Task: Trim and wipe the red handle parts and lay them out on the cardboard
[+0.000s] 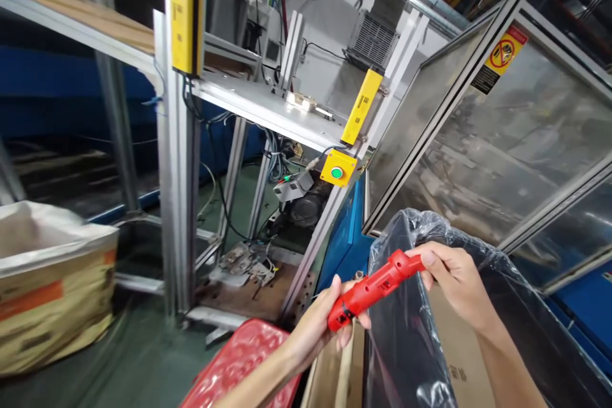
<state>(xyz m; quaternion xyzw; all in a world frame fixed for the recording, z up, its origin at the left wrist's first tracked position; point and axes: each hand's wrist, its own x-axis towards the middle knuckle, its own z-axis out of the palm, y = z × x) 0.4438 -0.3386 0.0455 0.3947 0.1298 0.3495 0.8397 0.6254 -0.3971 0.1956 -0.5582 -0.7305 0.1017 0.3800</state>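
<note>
A red plastic tube-shaped part (pixel 377 288) with small holes and slots along its side is held up between my two hands, tilted with its right end higher. My left hand (pixel 329 312) is wrapped around the lower, thicker end from below. Fingers and thumb of my right hand (pixel 444 271) pinch the narrow upper end. Beneath the part and my right hand is a bin lined with clear plastic (pixel 406 331), with printed cardboard (pixel 442 312) showing inside. A red glossy seat (pixel 253 357) lies below my left forearm.
Ahead stands an aluminium-frame station (pixel 268 108) with yellow light-curtain bars (pixel 362 108) and a green button on a yellow box (pixel 338 169). A large sack (pixel 57 293) is at the left. Clear machine guards (pixel 540 140) rise at the right. Cables and a motor (pixel 306 207) sit under the station.
</note>
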